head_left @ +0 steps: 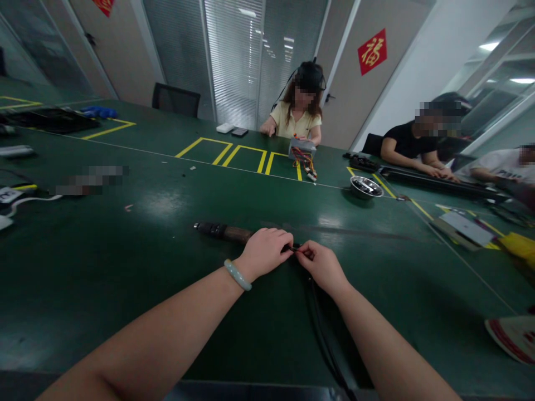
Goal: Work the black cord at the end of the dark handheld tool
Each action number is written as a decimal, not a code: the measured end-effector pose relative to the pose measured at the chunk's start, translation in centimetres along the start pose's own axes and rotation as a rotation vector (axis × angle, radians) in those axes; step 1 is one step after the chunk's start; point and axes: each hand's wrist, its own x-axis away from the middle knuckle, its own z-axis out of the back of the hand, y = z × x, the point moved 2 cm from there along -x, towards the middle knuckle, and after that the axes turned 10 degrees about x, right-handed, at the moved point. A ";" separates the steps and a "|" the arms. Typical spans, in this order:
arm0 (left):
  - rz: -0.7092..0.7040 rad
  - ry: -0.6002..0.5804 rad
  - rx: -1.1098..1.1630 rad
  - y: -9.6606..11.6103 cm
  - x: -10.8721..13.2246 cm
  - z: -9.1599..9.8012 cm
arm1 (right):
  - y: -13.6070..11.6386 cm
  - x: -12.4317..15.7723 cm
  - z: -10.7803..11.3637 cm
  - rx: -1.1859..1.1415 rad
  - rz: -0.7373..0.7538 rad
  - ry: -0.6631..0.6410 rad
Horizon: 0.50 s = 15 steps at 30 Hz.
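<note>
My left hand (267, 252) and my right hand (321, 264) meet at the middle of the green table (167, 267). Both are closed in a pinch on the end of a thin black cable (324, 334), which runs back toward me between my forearms. A pale green bangle (237, 274) sits on my left wrist. Just beyond my left hand lies a dark rod-shaped tool with a brown handle (223, 231), pointing left. Whether my left hand touches it I cannot tell.
A metal bowl (366, 187) stands farther right. Across the table a person sits behind a grey box with coloured wires (303, 153). Two more people work at the far right over a long black device (434, 181). Yellow tape outlines (242, 153) mark the tabletop.
</note>
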 end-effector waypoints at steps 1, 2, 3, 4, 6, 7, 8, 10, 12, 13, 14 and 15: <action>-0.002 -0.003 0.001 0.0 0.0 0.0 | 0.0 0.0 0.0 -0.003 0.000 0.000; -0.004 -0.005 0.002 0.1 0.0 0.0 | 0.0 0.0 0.1 -0.005 -0.001 0.001; -0.006 -0.004 0.004 0.1 0.0 0.0 | 0.0 0.0 0.1 -0.007 -0.003 0.001; -0.009 -0.001 0.007 0.2 0.1 0.0 | 0.0 0.1 0.1 -0.008 -0.005 0.000; -0.015 0.009 0.014 0.3 0.1 -0.1 | 0.0 0.1 0.2 -0.007 -0.005 0.001; -0.019 0.014 0.017 0.3 0.1 -0.1 | 0.0 0.1 0.2 -0.009 -0.003 0.002; -0.025 0.019 0.020 0.4 0.1 -0.2 | -0.1 0.1 0.2 -0.011 -0.001 0.003; -0.032 0.024 0.026 0.4 0.2 -0.3 | -0.1 0.2 0.3 -0.012 0.004 0.001; -0.034 0.026 0.033 0.4 0.2 -0.3 | -0.2 0.2 0.3 -0.004 0.005 -0.003; -0.032 0.026 0.038 0.4 0.2 -0.3 | -0.2 0.2 0.4 0.001 0.004 -0.003; -0.031 0.025 0.043 0.4 0.2 -0.4 | -0.2 0.2 0.4 0.005 0.004 -0.004; -0.031 0.024 0.048 0.4 0.2 -0.4 | -0.2 0.2 0.4 0.007 0.003 -0.004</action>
